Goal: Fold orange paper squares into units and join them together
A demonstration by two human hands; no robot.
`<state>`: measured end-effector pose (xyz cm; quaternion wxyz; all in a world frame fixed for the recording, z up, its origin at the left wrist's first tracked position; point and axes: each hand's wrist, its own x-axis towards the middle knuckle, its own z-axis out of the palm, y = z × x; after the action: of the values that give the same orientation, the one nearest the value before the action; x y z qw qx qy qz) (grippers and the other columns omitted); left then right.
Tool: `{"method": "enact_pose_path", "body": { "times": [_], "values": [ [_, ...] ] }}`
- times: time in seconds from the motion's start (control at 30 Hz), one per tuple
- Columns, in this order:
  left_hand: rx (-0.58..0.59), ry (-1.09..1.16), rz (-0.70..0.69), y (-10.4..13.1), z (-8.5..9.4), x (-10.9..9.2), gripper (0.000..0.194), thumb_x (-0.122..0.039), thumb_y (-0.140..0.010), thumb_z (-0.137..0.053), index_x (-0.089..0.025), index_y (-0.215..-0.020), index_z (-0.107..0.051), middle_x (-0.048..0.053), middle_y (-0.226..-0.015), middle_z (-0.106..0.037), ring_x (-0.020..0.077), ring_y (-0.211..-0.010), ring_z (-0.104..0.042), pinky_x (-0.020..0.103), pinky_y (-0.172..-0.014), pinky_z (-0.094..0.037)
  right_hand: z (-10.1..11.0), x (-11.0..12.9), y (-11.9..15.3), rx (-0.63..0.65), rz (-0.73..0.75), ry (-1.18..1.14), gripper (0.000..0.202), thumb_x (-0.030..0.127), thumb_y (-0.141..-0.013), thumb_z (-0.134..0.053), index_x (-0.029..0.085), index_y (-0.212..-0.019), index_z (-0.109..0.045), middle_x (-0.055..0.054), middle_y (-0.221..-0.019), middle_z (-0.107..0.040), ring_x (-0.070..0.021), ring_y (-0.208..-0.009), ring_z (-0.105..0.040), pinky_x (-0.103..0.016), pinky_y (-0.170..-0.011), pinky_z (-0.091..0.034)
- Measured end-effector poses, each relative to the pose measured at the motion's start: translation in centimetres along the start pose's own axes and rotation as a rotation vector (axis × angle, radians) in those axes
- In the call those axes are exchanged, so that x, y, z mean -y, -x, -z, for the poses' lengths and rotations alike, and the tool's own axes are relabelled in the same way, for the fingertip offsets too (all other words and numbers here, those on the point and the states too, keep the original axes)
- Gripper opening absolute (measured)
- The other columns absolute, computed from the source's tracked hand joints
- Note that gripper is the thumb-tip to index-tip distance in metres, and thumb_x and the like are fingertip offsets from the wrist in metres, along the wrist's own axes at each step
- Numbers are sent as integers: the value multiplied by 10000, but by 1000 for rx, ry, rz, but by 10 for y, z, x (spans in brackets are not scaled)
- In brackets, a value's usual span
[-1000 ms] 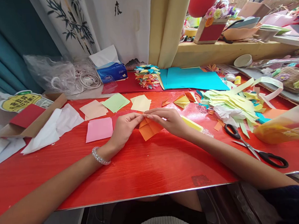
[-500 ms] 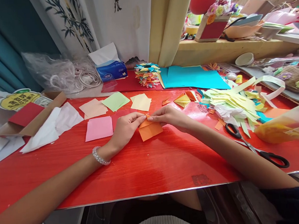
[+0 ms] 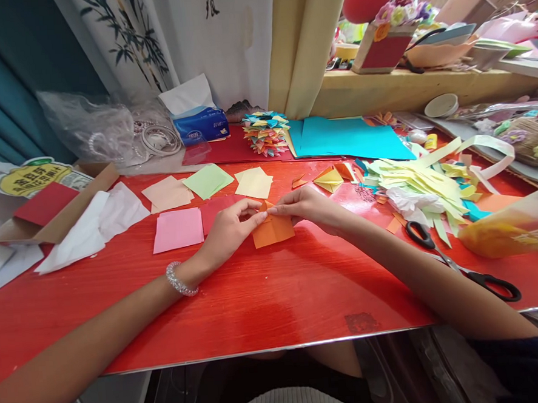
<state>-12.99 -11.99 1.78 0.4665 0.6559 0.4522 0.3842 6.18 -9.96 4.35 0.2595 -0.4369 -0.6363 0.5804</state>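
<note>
At a red table [image 3: 239,313], left hand [image 3: 227,228] and right hand [image 3: 312,210] pinched shut on the far edge of folded orange paper [image 3: 274,233], pink squares [image 3: 177,229] left of it, black-handled scissors [image 3: 478,278] right of it

orange paper [image 3: 275,231] | creased, partly folded | far end narrowed to a peak, near edge roughly straight | mid-tabletop [image 3: 212,320], between front and back edges

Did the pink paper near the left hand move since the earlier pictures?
No. Judged against the dark patch on the red table, the pink paper has stayed put; the whole view shifted slightly.
</note>
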Motion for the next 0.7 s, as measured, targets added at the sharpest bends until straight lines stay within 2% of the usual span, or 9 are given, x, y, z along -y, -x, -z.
{"method": "enact_pose_path", "body": {
  "times": [0.17,0.47,0.7],
  "values": [
    [9,-10,22,-2,0,0,237,-399,-793,-623,-167,-835,-632,20,-844,-648,155,-811,-587,255,-709,-448,2,0,0,45,43,24,407,505,-699,-689,100,-729,-674,-15,-658,-558,-97,-615,-481,-244,-571,-403],
    [18,116,47,-3,-1,-1,286,-450,-759,-646,-171,-818,-627,22,-837,-630,155,-792,-555,258,-698,-431,4,2,3,55,92,117,404,514,-764,-629,111,-756,-666,-19,-670,-548,-110,-619,-470,-264,-576,-383],
    [13,44,83,-2,-2,0,292,-427,-707,-707,-160,-681,-590,-13,-687,-572,110,-632,-478,240,-587,-380,2,-1,2,78,144,236,441,535,-810,-558,110,-739,-650,-12,-647,-507,-113,-615,-445,-260,-556,-350]
  ]
}}
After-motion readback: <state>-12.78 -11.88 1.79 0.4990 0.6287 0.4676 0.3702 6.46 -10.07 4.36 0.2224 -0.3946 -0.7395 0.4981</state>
